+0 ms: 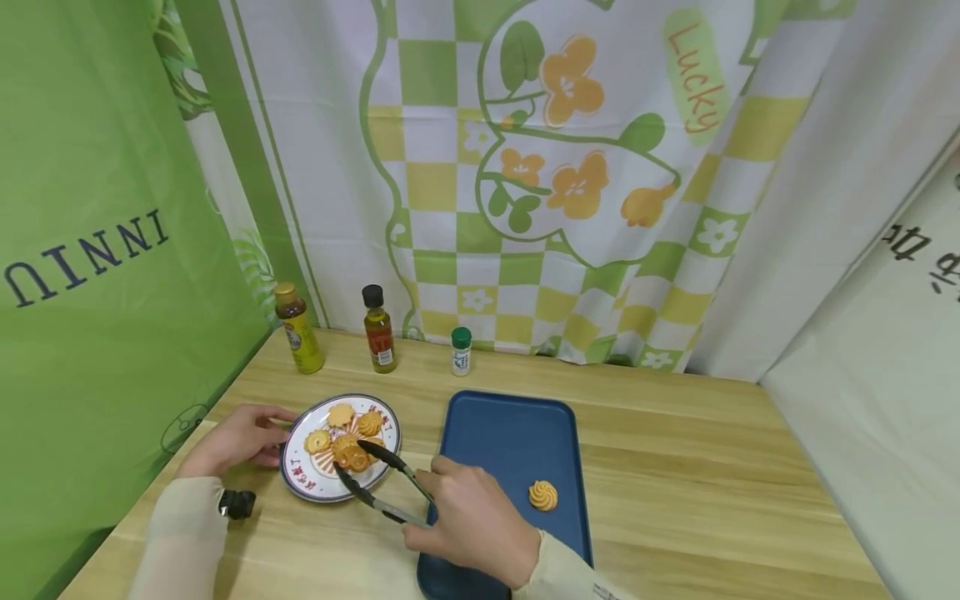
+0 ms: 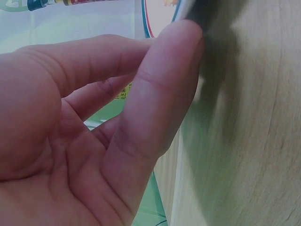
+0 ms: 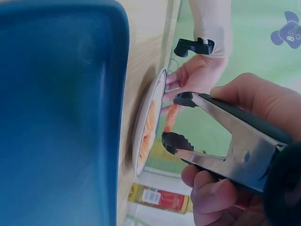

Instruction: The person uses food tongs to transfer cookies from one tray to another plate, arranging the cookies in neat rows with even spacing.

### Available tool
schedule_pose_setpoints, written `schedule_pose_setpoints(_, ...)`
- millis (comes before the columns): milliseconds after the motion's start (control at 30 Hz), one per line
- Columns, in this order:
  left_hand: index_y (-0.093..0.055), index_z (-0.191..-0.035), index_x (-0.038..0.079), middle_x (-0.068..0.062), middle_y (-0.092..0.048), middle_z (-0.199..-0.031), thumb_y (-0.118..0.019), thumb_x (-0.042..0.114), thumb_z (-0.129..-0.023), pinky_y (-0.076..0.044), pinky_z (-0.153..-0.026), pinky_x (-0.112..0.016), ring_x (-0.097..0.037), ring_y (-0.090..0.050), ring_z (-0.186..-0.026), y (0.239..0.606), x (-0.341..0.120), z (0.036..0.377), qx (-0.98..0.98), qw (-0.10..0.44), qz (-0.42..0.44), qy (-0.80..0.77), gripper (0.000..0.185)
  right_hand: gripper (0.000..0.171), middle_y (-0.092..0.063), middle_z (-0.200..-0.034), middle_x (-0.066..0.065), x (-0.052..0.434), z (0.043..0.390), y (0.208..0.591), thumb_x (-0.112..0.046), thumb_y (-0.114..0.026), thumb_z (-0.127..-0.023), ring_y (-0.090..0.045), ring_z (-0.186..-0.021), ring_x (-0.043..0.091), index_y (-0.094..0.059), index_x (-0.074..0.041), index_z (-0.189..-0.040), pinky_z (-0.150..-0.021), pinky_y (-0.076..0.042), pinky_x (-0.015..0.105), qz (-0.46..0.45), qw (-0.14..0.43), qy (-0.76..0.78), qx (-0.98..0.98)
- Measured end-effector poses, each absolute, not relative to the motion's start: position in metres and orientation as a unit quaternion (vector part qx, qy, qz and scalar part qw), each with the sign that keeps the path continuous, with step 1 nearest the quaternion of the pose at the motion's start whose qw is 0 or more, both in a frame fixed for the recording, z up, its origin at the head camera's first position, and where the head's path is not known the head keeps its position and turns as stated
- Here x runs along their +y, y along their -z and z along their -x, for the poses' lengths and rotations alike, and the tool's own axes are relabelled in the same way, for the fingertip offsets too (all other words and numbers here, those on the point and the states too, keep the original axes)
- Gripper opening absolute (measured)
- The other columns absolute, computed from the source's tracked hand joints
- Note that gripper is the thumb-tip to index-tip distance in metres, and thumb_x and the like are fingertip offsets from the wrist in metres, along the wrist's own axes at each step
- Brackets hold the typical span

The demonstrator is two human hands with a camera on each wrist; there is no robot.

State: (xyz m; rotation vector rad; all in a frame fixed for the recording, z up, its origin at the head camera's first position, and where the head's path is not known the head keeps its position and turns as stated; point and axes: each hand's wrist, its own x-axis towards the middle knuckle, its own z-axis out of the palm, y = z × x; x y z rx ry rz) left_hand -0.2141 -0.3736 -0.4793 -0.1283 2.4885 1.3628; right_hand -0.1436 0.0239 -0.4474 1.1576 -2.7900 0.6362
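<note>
A white plate (image 1: pixel 300 485) with a blue rim holds several yellow cookies (image 1: pixel 341 414). My left hand (image 1: pixel 264 435) grips the plate's left rim; in the left wrist view the thumb (image 2: pixel 162 89) presses against the plate rim (image 2: pixel 182 10). My right hand (image 1: pixel 452 493) holds black-tipped metal tongs (image 1: pixel 384 485). Their tips close on one cookie (image 1: pixel 351 455) just over the plate. The right wrist view shows the tongs (image 3: pixel 221 141) pinching that cookie (image 3: pixel 171 117) beside the plate (image 3: pixel 143 136). A swirl cookie (image 1: pixel 543 494) lies on the blue tray (image 1: pixel 495 437).
A yellow bottle (image 1: pixel 299 328), a dark-capped oil bottle (image 1: pixel 378 330) and a small green-capped shaker (image 1: pixel 461 351) stand along the table's back edge. Curtains hang behind and on both sides. Bare wooden tabletop (image 1: pixel 690 492) stretches right of the tray.
</note>
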Motion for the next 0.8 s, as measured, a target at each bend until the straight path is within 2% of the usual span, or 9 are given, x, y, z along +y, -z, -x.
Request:
schedule_pose_setpoints(200,-0.051,-0.153,-0.018,-0.028,-0.07,-0.118,-0.062,0.0,-0.109,-0.072,-0.074,-0.032,-0.019,-0.075,-0.082,0.48,-0.374,0.214,0.868,0.151,0.044,-0.471,0.049,0.035,-0.058,-0.081,-0.009,0.004,0.148,0.448,-0.037,-0.086,-0.089,-0.036,-0.057,0.001,-0.086,-0.012,-0.114,-0.046,-0.029,0.014,-0.4,0.045,-0.178,-0.898)
schedule_pose_setpoints(400,-0.05,-0.153,-0.019,-0.028,-0.071,-0.117,-0.063,0.0,-0.109,-0.072,-0.074,-0.033,-0.02,-0.075,-0.081,0.479,-0.374,0.213,0.863,0.149,0.042,-0.481,0.05,0.033,-0.071,-0.091,-0.006,-0.016,0.153,0.447,-0.041,-0.085,-0.089,-0.048,-0.063,0.002,-0.084,-0.013,-0.107,-0.048,-0.037,0.016,-0.418,0.053,-0.151,-0.894)
schedule_pose_setpoints(633,-0.051,-0.153,-0.019,-0.028,-0.071,-0.117,-0.063,0.0,-0.108,-0.072,-0.073,-0.032,-0.019,-0.076,-0.08,0.48,-0.374,0.213,0.859,0.148,0.04,-0.488,0.05,0.027,-0.054,-0.077,-0.01,-0.028,0.158,0.451,-0.042,-0.084,-0.089,-0.042,-0.058,0.003,-0.077,-0.017,-0.087,-0.046,-0.033,0.018,-0.415,0.031,-0.144,-0.898)
schedule_pose_setpoints(800,-0.052,-0.152,-0.019,-0.028,-0.071,-0.116,-0.063,0.001,-0.108,-0.072,-0.072,-0.032,-0.018,-0.075,-0.079,0.481,-0.375,0.214,0.861,0.144,0.036,-0.487,0.049,0.027,-0.053,-0.077,-0.01,-0.031,0.159,0.454,-0.04,-0.086,-0.087,-0.043,-0.059,0.005,-0.075,-0.015,-0.087,-0.047,-0.033,0.019,-0.409,0.014,-0.162,-0.898)
